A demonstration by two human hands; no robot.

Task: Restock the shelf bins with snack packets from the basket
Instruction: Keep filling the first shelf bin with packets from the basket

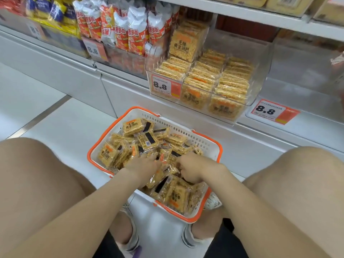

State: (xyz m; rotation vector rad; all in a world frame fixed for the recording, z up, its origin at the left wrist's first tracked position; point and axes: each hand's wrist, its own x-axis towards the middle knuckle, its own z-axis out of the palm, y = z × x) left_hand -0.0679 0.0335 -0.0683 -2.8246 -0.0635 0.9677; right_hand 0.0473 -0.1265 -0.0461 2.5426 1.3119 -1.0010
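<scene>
Snack packets lie heaped in the near basket; probably light, slick film, brittle inside, so pinch gently across flat faces; left hand and right hand curl into the heap, grip unclear.

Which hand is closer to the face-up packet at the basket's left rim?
Left. The left hand is in the pile just right of that packet; the right hand is further right, past the middle of the basket.
</scene>
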